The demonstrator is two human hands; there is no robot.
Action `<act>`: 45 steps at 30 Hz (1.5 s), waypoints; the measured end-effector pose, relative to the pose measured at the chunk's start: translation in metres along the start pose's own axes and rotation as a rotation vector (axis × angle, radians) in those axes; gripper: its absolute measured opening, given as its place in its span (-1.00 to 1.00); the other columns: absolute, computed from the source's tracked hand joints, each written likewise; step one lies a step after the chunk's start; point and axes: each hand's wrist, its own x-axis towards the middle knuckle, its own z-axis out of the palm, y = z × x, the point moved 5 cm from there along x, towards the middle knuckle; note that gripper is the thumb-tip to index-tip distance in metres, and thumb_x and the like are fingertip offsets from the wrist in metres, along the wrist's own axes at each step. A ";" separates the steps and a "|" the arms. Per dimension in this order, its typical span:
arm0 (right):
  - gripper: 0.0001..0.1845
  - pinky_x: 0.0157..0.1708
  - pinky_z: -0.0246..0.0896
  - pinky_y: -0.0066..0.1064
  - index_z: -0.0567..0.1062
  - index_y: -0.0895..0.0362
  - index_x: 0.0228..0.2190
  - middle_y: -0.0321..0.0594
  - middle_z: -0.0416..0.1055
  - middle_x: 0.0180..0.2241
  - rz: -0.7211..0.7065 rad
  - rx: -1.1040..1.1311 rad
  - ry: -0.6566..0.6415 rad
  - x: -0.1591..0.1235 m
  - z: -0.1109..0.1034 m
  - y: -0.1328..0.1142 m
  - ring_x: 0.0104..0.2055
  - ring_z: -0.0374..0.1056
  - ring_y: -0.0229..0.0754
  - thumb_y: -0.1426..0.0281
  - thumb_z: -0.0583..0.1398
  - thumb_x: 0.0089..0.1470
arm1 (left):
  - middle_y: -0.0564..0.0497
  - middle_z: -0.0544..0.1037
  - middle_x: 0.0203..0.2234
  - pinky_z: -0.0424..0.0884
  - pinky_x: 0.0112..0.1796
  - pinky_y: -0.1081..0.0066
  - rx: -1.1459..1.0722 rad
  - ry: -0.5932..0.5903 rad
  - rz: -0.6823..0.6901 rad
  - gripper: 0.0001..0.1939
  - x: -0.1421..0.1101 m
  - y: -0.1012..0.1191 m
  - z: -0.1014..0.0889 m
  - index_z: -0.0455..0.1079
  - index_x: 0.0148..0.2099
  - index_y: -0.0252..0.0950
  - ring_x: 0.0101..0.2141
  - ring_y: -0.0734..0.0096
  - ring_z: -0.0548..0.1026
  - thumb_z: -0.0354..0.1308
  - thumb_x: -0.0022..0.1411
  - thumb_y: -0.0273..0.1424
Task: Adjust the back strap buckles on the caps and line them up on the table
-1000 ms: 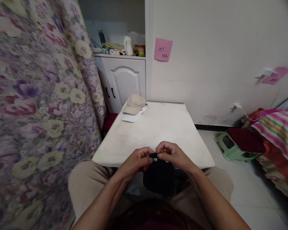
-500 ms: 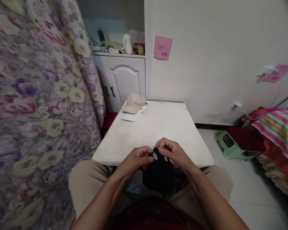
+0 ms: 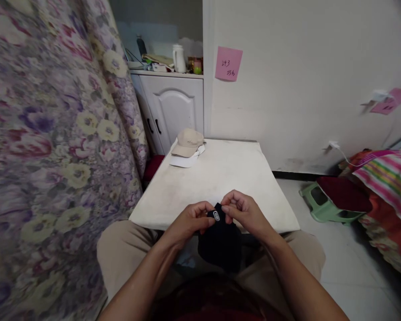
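A black cap [image 3: 219,247] hangs at the table's near edge, over my lap, with its upper part pinched between both hands. My left hand [image 3: 194,219] grips it at the left, thumb beside a small pale oval piece [image 3: 216,216] on the black fabric. On the other side, my right hand [image 3: 241,208] pinches the fabric's upper right edge between thumb and fingers. Toward the far left corner of the table, a beige cap [image 3: 188,142] lies on top of a white cap [image 3: 183,161].
The white-covered table [image 3: 234,174] stands against the wall. A floral curtain [image 3: 63,147] hangs at the left, near a white cabinet [image 3: 178,104]. To the right are a green stool [image 3: 324,207] with a dark red top and a bed with striped bedding [image 3: 390,176].
My right hand's fingers have shifted slightly on the cap's upper edge, and more of the black fabric shows between the hands. The whole view has moved a little.
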 end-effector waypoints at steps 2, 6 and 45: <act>-0.80 -0.50 0.14 -0.48 0.44 0.14 -0.30 -0.37 0.39 -0.61 0.013 0.024 -0.003 0.001 0.000 0.001 -0.57 0.29 -0.32 0.30 0.28 0.06 | 0.23 0.27 -0.68 -0.01 -0.60 0.57 -0.020 0.005 0.005 -0.80 0.000 0.001 0.000 0.40 -0.33 -0.32 -0.65 0.67 0.14 0.34 -0.01 -0.42; -0.78 -0.48 0.16 -0.48 0.47 0.15 -0.35 -0.36 0.40 -0.59 0.031 0.056 0.005 0.001 -0.001 0.002 -0.56 0.30 -0.33 0.27 0.30 0.03 | 0.20 0.32 -0.62 0.00 -0.60 0.57 -0.008 -0.005 0.009 -0.84 0.000 0.004 0.001 0.40 -0.34 -0.33 -0.65 0.68 0.16 0.31 0.02 -0.42; -0.79 -0.56 0.20 -0.54 0.53 0.16 -0.35 -0.34 0.45 -0.47 0.025 0.251 -0.005 0.001 -0.002 0.007 -0.59 0.29 -0.40 0.35 0.37 -0.07 | 0.10 0.35 -0.51 0.02 -0.53 0.52 -0.028 -0.024 -0.008 -0.72 -0.006 0.008 0.010 0.41 -0.27 -0.34 -0.57 0.59 0.17 0.26 0.11 -0.21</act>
